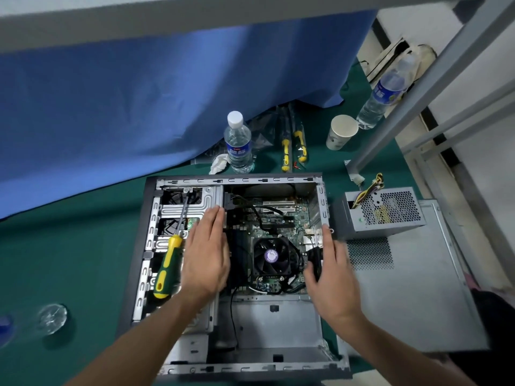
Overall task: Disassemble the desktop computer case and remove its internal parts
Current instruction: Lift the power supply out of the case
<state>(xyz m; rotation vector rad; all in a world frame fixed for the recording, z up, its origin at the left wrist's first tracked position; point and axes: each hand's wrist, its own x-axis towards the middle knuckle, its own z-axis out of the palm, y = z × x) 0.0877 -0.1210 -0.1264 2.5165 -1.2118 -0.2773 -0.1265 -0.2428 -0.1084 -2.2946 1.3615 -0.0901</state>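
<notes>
A green and yellow screwdriver point(169, 261) lies loose on the drive cage point(184, 210), just left of the left hand point(206, 257). It can roll off if the case point(237, 263) is tilted, so I think it should be taken away first. The left hand is flat, its fingers straight, and it rests on the cage edge without holding anything.

Between the two hands lies the motherboard point(274, 215) with its cooler fan point(271, 256), still inside the open case on the green table point(69, 260). The board is probably thin, stiff and fragile; it is better to hold it by its edges, not by the fan or the black cables crossing it.

The right hand point(331, 271) is at the right wall of the case, its fingers straight along the rim and the thumb turned inward near a black part; whether it pinches this part, I cannot tell. The sheet metal rims look sharp.

Right of this hand, the power supply point(381, 213) already stands outside on the removed side panel point(412, 288). There the room is narrow; above the case there is open room for lifting.
</notes>
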